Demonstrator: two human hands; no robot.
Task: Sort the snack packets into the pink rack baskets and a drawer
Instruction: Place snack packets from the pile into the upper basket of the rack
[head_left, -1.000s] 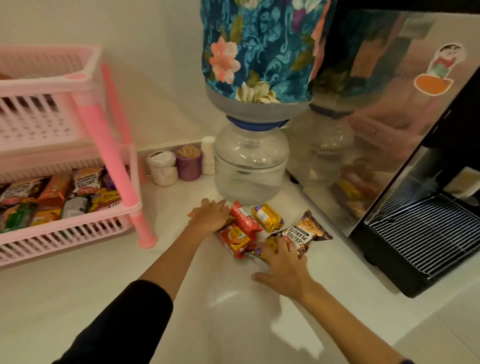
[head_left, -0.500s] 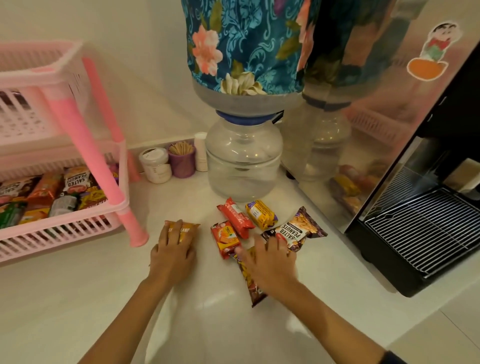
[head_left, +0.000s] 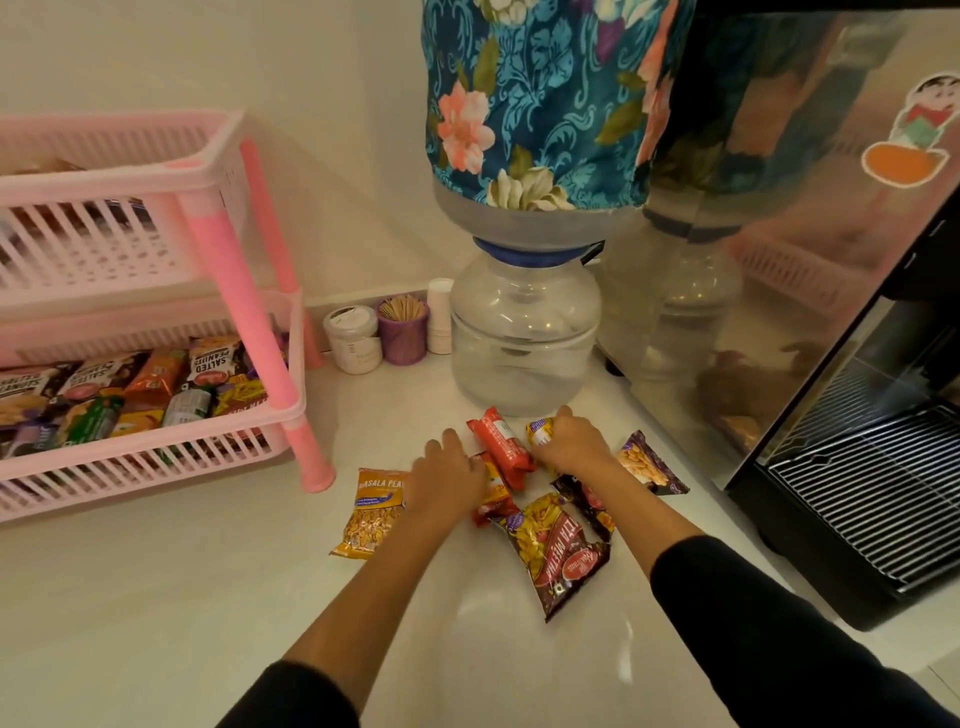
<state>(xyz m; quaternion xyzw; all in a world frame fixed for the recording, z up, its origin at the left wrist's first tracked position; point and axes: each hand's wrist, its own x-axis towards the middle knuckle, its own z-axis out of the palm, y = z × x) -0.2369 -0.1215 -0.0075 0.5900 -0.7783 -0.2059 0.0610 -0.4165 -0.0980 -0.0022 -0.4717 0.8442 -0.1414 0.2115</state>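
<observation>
Since both hands reached back: masala packet (head_left: 373, 512) uncovered, left hand (head_left: 448, 480) and right hand (head_left: 569, 441) among packets.

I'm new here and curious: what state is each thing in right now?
Left hand: resting on the packets.
Right hand: closed on yellow packet.
Lower basket: holding many packets.
Masala peanuts packet: lying flat.
Water jar: partly filled.
</observation>
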